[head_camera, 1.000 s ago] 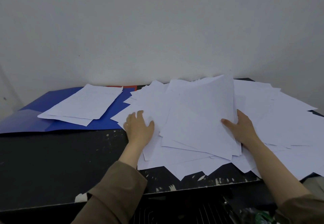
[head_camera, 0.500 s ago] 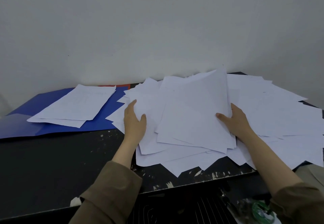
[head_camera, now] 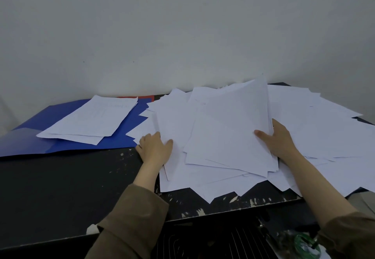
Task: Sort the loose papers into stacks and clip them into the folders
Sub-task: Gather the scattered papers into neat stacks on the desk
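Note:
A big heap of loose white papers [head_camera: 304, 128] covers the right half of the black table [head_camera: 60, 187]. My right hand [head_camera: 278, 141] grips the right edge of a tilted bundle of sheets [head_camera: 229, 128], thumb on top, fingers behind. My left hand [head_camera: 155, 149] curls round the left edge of several sheets in the heap, thumb on the paper. An open blue folder [head_camera: 40, 137] lies at the left with a small stack of papers [head_camera: 93, 118] on it. A red folder edge [head_camera: 146, 97] shows behind it.
A grey wall stands right behind the table. The table's front edge is chipped with white marks. Below it, dark striped fabric [head_camera: 233, 242] and a green-patterned object [head_camera: 302, 242] sit at the lower right.
My left hand has slid from flat on the heap to its left edge and curled under the sheets. The bundle in my right hand has tipped up a little higher.

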